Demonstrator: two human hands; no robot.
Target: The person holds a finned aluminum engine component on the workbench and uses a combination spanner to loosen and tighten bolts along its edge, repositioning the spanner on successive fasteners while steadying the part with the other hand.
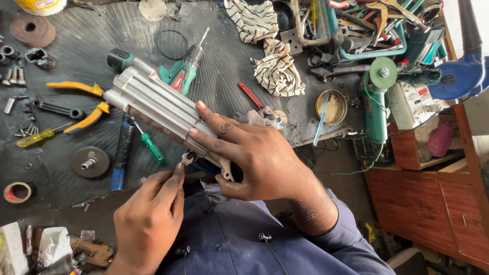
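The ribbed grey metal housing (163,109) lies slantwise over the near edge of the dark workbench (229,66), its far end toward the yellow-handled pliers (81,104) and its near end at the person's chest. The right hand (254,158) clamps it from above, fingers curled over the ribs and thumb tucked under the near end. The left hand (150,219) is pressed together at the fingertips, pinching a small metal part (188,159) against the underside of the housing (what kind of part it is cannot be made out).

Just behind the housing rests a green cordless drill (181,71), bit pointing away. A green-handled screwdriver (150,145) lies beside the housing on its left, touching a blue-and-black tool handle (121,155). Farther left sit a toothed gear (90,162), a yellow screwdriver (35,136) and a roll of tape (18,192). A striped cloth (270,51) is crumpled at the back, near a round tin (331,107) and a green angle grinder (377,102). A heap of hand tools (367,25) fills the far right corner.
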